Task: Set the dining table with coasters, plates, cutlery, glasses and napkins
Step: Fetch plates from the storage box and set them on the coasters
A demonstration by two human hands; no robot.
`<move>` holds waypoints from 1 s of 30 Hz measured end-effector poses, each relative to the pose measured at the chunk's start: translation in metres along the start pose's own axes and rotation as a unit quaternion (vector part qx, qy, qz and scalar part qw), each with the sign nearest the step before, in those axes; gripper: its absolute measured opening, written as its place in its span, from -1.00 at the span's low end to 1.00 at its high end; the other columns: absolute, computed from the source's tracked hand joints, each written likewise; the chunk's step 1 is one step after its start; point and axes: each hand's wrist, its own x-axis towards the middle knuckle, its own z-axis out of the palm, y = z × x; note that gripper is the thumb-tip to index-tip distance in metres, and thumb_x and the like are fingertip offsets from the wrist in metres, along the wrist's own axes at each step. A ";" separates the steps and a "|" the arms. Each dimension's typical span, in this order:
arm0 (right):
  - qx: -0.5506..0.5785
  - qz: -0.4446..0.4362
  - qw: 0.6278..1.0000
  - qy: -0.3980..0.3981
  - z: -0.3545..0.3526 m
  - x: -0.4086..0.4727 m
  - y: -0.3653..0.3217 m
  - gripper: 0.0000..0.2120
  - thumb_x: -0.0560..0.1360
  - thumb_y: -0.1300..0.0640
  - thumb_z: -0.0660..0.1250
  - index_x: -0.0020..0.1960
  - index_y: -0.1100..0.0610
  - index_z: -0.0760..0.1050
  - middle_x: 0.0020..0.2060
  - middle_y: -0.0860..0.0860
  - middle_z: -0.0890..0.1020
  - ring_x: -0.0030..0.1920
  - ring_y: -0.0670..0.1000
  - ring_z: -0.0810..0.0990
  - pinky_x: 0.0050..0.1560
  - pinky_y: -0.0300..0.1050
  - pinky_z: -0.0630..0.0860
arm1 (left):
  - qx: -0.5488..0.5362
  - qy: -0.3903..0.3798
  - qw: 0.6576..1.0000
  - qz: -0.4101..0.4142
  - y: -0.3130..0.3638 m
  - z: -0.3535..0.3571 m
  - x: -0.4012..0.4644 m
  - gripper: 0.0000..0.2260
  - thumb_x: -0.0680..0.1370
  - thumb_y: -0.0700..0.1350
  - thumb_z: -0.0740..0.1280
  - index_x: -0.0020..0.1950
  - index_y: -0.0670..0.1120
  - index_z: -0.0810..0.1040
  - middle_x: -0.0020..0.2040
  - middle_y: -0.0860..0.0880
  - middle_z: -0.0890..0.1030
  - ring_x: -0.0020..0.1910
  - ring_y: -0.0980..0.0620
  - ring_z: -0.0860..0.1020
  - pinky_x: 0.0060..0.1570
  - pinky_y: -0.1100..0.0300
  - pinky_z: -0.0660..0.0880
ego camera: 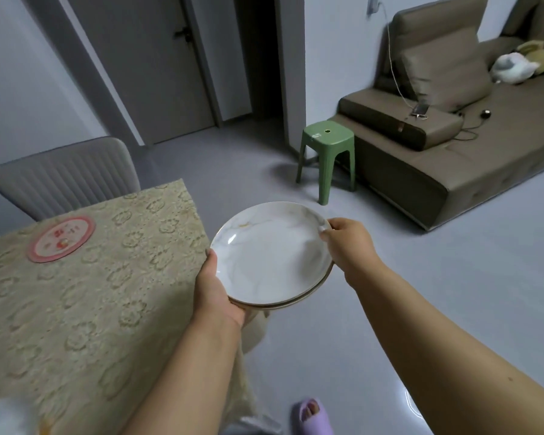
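Observation:
A stack of white marbled plates (pixel 270 255) with gold rims is held in the air just off the table's right edge. My left hand (pixel 215 290) grips the stack from below at its near left side, thumb on the rim. My right hand (pixel 349 246) pinches the top plate's right rim. A round pink and white coaster (pixel 62 238) lies on the dining table (pixel 91 293), which wears a beige flowered cloth.
A grey padded chair (pixel 66 177) stands at the table's far side. A green plastic stool (pixel 327 158) stands on the floor beside a brown sofa (pixel 453 146) with a charging phone (pixel 420 109). My foot in a purple slipper (pixel 313 416) is below.

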 end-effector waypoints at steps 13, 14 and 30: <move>-0.011 0.000 1.000 -0.005 0.049 0.242 -0.082 -0.84 0.48 0.21 0.24 -0.13 0.29 0.53 -0.37 0.10 0.46 -0.35 0.07 0.38 -0.35 -0.10 0.28 | 0.005 0.017 1.000 0.019 0.081 0.108 0.211 -0.55 0.57 0.28 0.14 0.23 0.03 0.58 0.08 -0.07 0.68 0.10 -0.17 0.62 0.09 -0.13 0.54; -0.013 0.001 1.000 -0.008 0.056 0.260 -0.087 -0.86 0.46 0.22 0.24 -0.15 0.29 0.52 -0.37 0.10 0.45 -0.35 0.07 0.37 -0.35 -0.10 0.28 | 0.004 0.022 0.999 0.025 0.088 0.115 0.225 -0.55 0.57 0.27 0.13 0.23 0.03 0.58 0.08 -0.06 0.68 0.09 -0.17 0.63 0.04 -0.09 0.56; -0.083 -0.100 0.975 -0.178 0.196 0.545 -0.218 -0.84 0.39 0.23 0.24 -0.11 0.23 0.57 -0.30 0.08 0.59 -0.30 0.09 0.48 -0.29 -0.14 0.41 | -0.148 0.142 0.969 0.137 0.204 0.203 0.448 -0.58 0.60 0.21 0.12 0.25 0.00 0.56 0.10 -0.10 0.67 0.14 -0.20 0.59 0.05 -0.08 0.53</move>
